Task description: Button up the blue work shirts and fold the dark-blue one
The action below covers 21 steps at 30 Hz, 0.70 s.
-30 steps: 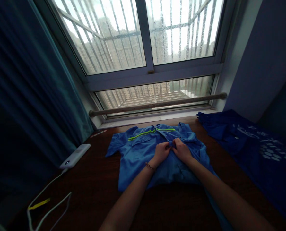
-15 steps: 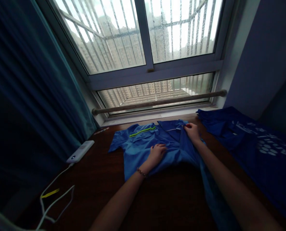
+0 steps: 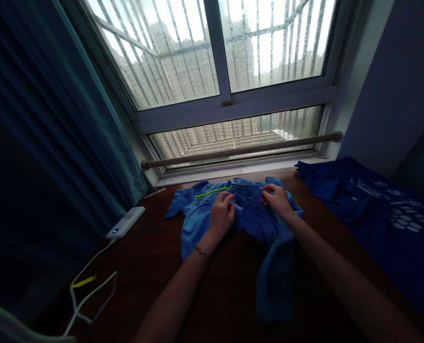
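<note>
A blue short-sleeved shirt (image 3: 193, 224) with a bright yellow-green stripe lies rumpled on the dark wooden surface (image 3: 229, 295) below the window. My right hand (image 3: 276, 199) pinches the shirt's front edge near the collar and holds it slightly raised. Over the shirt's middle, beside the stripe, my left hand (image 3: 223, 210) has its fingers curled together at the other side of the front opening; the fabric between them is hard to make out. One side of the shirt hangs folded toward me, below my right hand.
On the right lies a darker blue garment (image 3: 369, 214) with white print. A white device (image 3: 126, 223) with a white cable (image 3: 76, 305) and yellow tie (image 3: 85, 281) rests on the left, near the blue curtain (image 3: 90, 119). A rail (image 3: 240, 151) crosses the window.
My left hand has risen from flat on the shirt to the front opening, its fingers now closed. My right hand has drawn the shirt edge left, and the loose side has swung inward.
</note>
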Available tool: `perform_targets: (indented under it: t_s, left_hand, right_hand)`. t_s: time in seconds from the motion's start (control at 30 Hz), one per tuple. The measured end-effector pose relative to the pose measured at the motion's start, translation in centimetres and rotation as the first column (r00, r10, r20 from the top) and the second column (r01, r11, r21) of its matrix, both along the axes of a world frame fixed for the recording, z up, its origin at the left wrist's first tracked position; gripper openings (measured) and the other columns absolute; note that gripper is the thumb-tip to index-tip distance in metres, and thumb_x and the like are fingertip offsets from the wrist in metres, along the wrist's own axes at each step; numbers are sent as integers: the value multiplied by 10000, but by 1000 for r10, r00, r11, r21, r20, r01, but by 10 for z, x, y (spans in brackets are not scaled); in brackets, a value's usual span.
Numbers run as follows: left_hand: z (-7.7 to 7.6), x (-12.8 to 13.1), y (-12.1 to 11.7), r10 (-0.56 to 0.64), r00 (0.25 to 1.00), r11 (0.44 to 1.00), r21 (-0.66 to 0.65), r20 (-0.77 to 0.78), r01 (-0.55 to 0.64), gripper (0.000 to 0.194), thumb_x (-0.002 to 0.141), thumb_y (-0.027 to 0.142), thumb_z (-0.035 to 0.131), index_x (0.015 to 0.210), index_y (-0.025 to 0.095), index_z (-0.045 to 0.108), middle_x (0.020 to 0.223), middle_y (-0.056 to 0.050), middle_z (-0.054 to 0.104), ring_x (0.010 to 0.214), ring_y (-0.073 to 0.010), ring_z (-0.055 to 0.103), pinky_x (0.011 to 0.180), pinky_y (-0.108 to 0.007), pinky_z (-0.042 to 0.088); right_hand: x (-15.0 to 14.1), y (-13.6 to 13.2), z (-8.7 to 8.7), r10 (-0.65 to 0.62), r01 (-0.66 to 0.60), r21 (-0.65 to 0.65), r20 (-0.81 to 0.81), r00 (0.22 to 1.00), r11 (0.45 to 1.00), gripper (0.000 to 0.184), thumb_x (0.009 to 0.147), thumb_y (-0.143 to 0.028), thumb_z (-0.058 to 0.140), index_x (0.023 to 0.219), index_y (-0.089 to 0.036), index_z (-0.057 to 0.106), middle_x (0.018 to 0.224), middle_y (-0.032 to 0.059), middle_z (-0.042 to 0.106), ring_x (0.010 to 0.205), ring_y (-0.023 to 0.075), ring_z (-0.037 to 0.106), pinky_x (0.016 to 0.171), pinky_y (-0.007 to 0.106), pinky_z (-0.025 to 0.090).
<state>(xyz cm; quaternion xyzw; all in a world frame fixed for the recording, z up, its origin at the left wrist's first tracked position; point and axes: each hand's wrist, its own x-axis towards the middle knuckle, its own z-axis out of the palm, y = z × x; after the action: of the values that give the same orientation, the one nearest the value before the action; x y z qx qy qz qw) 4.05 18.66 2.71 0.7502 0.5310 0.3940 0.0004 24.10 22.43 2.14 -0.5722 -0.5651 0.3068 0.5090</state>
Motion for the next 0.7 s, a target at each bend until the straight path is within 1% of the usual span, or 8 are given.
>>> perform_targets:
  t_s: [0.1, 0.2, 0.3, 0.37, 0.43, 0.5, 0.57, 0.7]
  left_hand:
    - [-17, 15, -4, -212, 976, 948, -236, 43, 216, 198, 744, 299, 557, 871, 159, 617, 862, -54, 569, 752, -154, 521, 707, -268, 413]
    - [-35, 16, 1, -252, 950, 881, -362, 185, 304, 217, 701, 352, 589, 671, 137, 592, 722, -27, 538, 659, -125, 485, 617, -237, 379]
    - [-50, 9, 8, -160, 869, 748, -517, 468, 416, 243, 691, 363, 572, 634, 130, 531, 557, 25, 444, 518, -84, 418, 500, -212, 321]
    - [-60, 4, 11, -44, 778, 636, -583, 626, 505, 249, 671, 367, 578, 636, 133, 499, 503, 57, 377, 441, -56, 349, 439, -199, 261]
    - [-68, -1, 12, 30, 689, 561, -583, 724, 588, 260, 638, 361, 607, 632, 132, 483, 500, 67, 366, 420, -39, 329, 419, -192, 229]
    - [-73, -6, 13, 65, 627, 509, -567, 776, 648, 279, 608, 354, 640, 621, 129, 476, 501, 65, 383, 416, -35, 351, 414, -189, 232]
    - [-75, -9, 14, 101, 592, 470, -562, 800, 681, 293, 583, 345, 669, 623, 130, 474, 498, 65, 402, 408, -38, 383, 417, -187, 266]
    - [-72, -12, 15, 143, 566, 444, -564, 812, 696, 300, 565, 332, 690, 628, 134, 474, 486, 66, 414, 400, -44, 404, 439, -195, 329]
  right_hand:
    - [-12, -4, -4, -55, 59, 59, -70, 996, 996, 195, 710, -190, 483, 863, -114, 576, 806, 74, 613, 668, 164, 600, 627, 282, 491]
    - [-26, -22, -6, -33, 17, 257, 58, 998, 966, 263, 705, -134, 471, 956, -115, 548, 954, 102, 581, 905, 190, 558, 826, 320, 446]
    - [-38, -45, -21, 86, -225, 407, 331, 940, 886, 297, 747, -102, 436, 1027, -150, 520, 1028, 94, 539, 992, 182, 498, 891, 323, 402]
    - [-43, -54, -39, 195, -424, 393, 505, 841, 816, 245, 803, -105, 383, 980, -165, 541, 981, 85, 546, 941, 170, 506, 849, 304, 420]
    - [-44, -57, -58, 256, -537, 351, 600, 758, 767, 243, 838, -110, 339, 923, -167, 559, 923, 80, 554, 887, 163, 514, 805, 290, 433]
    - [-42, -56, -71, 252, -540, 340, 615, 747, 770, 238, 854, -125, 334, 894, -167, 565, 896, 76, 554, 860, 161, 515, 785, 287, 435]
    - [-39, -53, -77, 247, -523, 340, 600, 761, 781, 219, 863, -151, 352, 888, -171, 569, 886, 69, 553, 839, 154, 517, 772, 283, 436]
    - [-37, -49, -78, 259, -531, 367, 579, 773, 764, 173, 856, -179, 409, 913, -172, 572, 903, 65, 556, 850, 152, 521, 775, 283, 440]
